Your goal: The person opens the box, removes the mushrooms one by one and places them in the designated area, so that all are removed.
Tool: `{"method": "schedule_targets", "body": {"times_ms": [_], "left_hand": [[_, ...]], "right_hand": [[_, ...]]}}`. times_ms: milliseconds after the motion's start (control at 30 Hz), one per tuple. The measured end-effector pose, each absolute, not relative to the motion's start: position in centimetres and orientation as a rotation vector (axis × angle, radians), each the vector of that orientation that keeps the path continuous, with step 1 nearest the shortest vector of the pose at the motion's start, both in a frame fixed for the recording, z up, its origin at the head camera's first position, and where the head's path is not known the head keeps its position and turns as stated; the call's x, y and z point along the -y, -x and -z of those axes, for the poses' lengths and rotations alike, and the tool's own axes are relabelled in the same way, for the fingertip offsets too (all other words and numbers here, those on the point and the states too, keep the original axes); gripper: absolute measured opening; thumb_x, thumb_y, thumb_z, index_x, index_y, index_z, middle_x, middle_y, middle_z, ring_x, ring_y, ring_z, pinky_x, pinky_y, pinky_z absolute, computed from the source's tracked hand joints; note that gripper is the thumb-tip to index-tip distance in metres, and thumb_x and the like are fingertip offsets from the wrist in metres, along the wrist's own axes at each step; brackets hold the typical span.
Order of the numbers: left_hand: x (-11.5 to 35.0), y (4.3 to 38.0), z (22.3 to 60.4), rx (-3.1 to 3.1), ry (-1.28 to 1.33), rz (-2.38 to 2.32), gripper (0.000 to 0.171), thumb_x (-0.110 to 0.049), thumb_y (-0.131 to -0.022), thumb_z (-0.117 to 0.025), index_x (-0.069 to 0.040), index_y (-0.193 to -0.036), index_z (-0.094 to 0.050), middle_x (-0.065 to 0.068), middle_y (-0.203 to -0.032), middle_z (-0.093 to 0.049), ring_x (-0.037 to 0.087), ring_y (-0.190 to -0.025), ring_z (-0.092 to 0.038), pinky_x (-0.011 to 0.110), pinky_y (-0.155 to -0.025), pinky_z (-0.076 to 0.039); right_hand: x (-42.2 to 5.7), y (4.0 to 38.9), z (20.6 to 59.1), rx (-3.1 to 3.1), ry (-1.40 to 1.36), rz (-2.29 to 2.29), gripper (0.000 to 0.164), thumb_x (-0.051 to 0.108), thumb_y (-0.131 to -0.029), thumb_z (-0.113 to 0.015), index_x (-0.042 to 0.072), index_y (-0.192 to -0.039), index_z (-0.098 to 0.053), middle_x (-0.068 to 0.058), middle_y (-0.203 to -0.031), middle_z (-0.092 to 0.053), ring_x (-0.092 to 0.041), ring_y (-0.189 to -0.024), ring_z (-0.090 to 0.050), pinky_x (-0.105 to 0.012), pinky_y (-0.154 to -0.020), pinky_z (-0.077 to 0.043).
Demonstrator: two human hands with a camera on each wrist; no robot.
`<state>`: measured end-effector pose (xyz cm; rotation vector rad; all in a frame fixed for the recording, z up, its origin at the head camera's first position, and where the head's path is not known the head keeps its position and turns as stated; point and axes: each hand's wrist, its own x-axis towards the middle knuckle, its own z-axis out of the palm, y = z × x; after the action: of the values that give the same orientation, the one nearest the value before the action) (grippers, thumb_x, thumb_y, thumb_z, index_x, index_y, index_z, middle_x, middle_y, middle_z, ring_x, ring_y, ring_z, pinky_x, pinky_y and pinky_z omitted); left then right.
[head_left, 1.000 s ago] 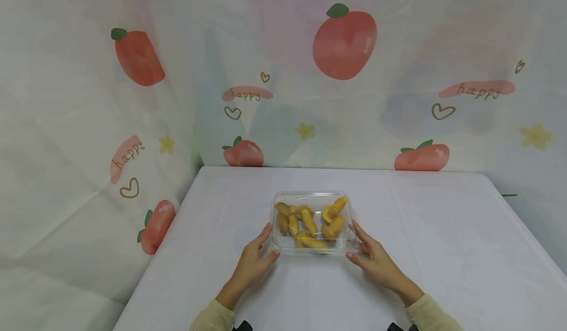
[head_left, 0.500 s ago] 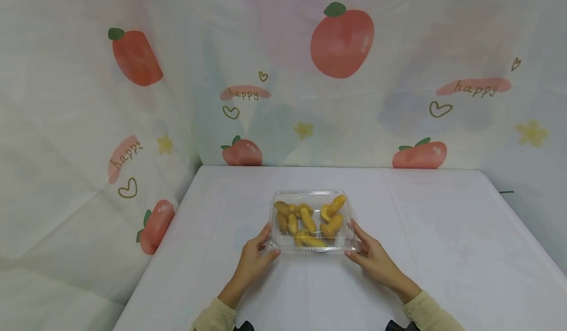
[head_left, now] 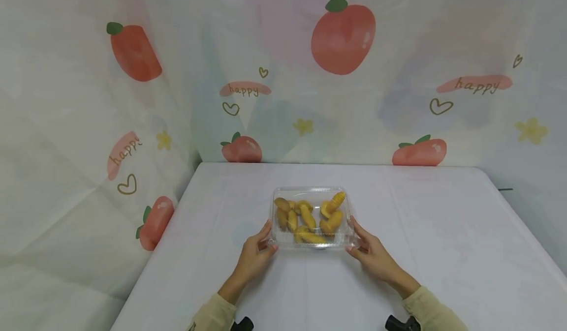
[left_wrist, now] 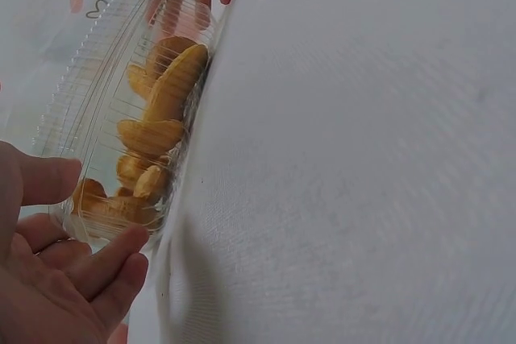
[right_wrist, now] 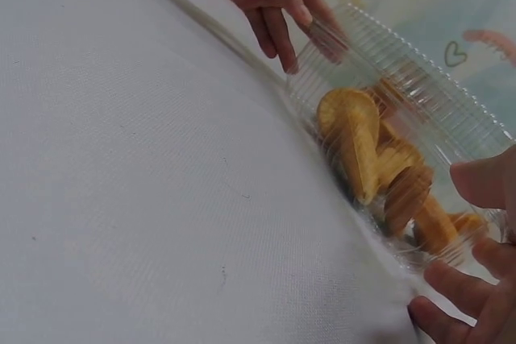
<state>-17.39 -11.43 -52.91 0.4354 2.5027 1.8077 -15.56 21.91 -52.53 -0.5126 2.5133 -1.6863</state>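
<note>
A clear plastic clamshell box [head_left: 310, 190] sits on the white table with its lid down. Inside lie several yellow-brown mushrooms [head_left: 306, 215], seen through the plastic. My left hand [head_left: 251, 259] holds the box's left end, thumb at the near corner; in the left wrist view the thumb [left_wrist: 50, 181] is against the upper side and the fingers [left_wrist: 109, 267] are low along the end. At the opposite end, my right hand [head_left: 376, 258] grips in the same way, its thumb [right_wrist: 481, 181] above and fingers [right_wrist: 459, 292] below in the right wrist view.
The white tablecloth [head_left: 443, 232] spreads around the box on all sides. Behind and to the left hangs a pale curtain [head_left: 283, 36] printed with red fruit, hearts and lettering. A black wrist mount [head_left: 402, 323] shows at the right cuff.
The head view has shifted slightly, so everything sits a little higher in it. Both hands keep their hold, and the box stays in nearly the same spot on the table.
</note>
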Motion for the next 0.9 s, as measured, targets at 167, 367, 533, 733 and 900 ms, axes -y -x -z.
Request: {"method": "schedule_targets", "body": {"times_ms": [167, 367, 533, 733, 900], "left_hand": [[11.2, 17.6, 52.9, -2.514, -0.435, -1.801, 0.058, 0.002, -0.093, -0.064, 0.012, -0.145, -0.042, 0.024, -0.158, -0.034, 0.044, -0.143, -0.04, 0.043, -0.107, -0.047], [10.9, 17.7, 53.1, -2.517, -0.412, -1.786, 0.057, 0.0, -0.095, -0.061, 0.01, -0.148, -0.04, 0.022, -0.158, -0.034, 0.042, -0.146, -0.037, 0.045, -0.109, -0.043], [10.6, 17.5, 52.9, -2.534, -0.428, -1.787, 0.055, 0.001, -0.096, -0.059, 0.011, -0.147, -0.041, 0.024, -0.156, -0.037, 0.041, -0.144, -0.039, 0.045, -0.108, -0.045], [10.3, 17.1, 53.0, -2.615, -0.405, -1.734, 0.051, -0.001, -0.097, -0.057, 0.01, -0.145, -0.044, 0.021, -0.156, -0.04, 0.04, -0.142, -0.044, 0.044, -0.104, -0.049], [10.5, 17.0, 53.3, -2.618, -0.41, -1.756, 0.05, 0.001, -0.097, -0.058, 0.011, -0.144, -0.046, 0.022, -0.156, -0.04, 0.04, -0.143, -0.041, 0.04, -0.103, -0.05]], "right_hand": [[-21.9, 15.6, 52.2, -2.569, 0.497, 1.651, 0.077, 0.013, -0.1, -0.062, -0.009, -0.157, -0.015, -0.031, -0.165, -0.013, -0.052, -0.146, -0.023, -0.014, -0.105, -0.036], [-21.7, 15.4, 52.2, -2.629, 0.551, 1.649, 0.073, 0.009, -0.101, -0.059, -0.009, -0.157, -0.016, -0.033, -0.162, -0.018, -0.055, -0.142, -0.028, -0.009, -0.102, -0.036], [-21.6, 15.0, 52.3, -2.681, 0.513, 1.617, 0.072, 0.009, -0.101, -0.058, -0.004, -0.159, -0.017, -0.03, -0.163, -0.022, -0.052, -0.142, -0.029, -0.006, -0.099, -0.036], [-21.3, 14.8, 52.3, -2.768, 0.475, 1.587, 0.068, 0.007, -0.101, -0.057, -0.003, -0.158, -0.023, -0.031, -0.16, -0.029, -0.053, -0.137, -0.043, -0.026, -0.098, -0.053], [-20.9, 14.7, 52.9, -2.831, 0.445, 1.539, 0.064, 0.008, -0.102, -0.055, -0.002, -0.158, -0.026, -0.028, -0.161, -0.03, -0.05, -0.14, -0.04, -0.037, -0.106, -0.049]]}}
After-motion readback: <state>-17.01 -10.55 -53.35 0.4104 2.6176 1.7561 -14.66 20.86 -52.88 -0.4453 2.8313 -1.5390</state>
